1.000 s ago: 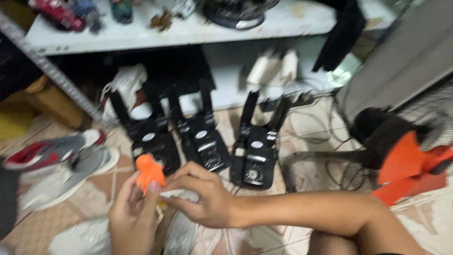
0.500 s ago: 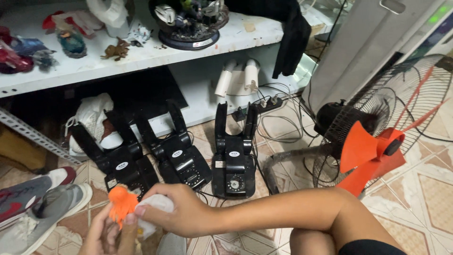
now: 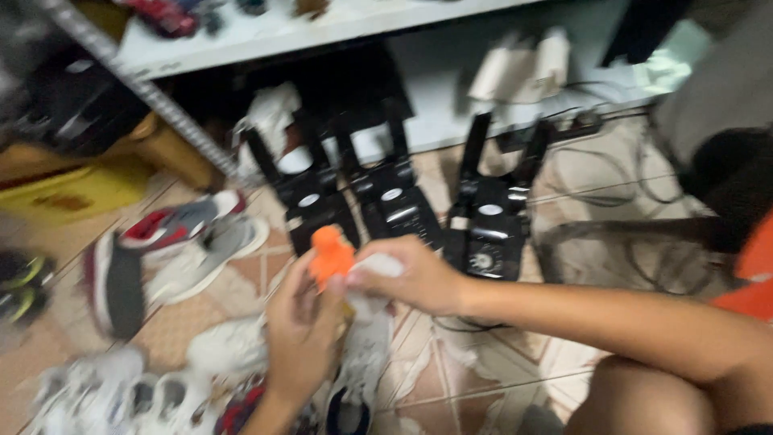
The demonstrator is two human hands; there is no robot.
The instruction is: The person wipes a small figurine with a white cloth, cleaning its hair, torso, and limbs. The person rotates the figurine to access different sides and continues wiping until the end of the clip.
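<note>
My left hand (image 3: 299,330) holds a small orange object (image 3: 330,254) up in front of me, low in the middle of the head view. My right hand (image 3: 412,275) reaches in from the right and presses a white cloth-like thing (image 3: 372,267) against that orange object. Both hands hover above a white shoe (image 3: 364,362) on the tiled floor. The picture is blurred, so the orange object's exact shape is hard to tell.
Three black devices with upright prongs (image 3: 390,193) stand on the floor behind my hands. Several shoes (image 3: 173,234) lie at the left. A white shelf (image 3: 266,32) runs along the top. Cables and a fan with an orange part (image 3: 753,274) sit at the right.
The camera has swung left and down, so the fan slid toward the right edge. My hands stay together on the orange object, now nearer the middle of the view.
</note>
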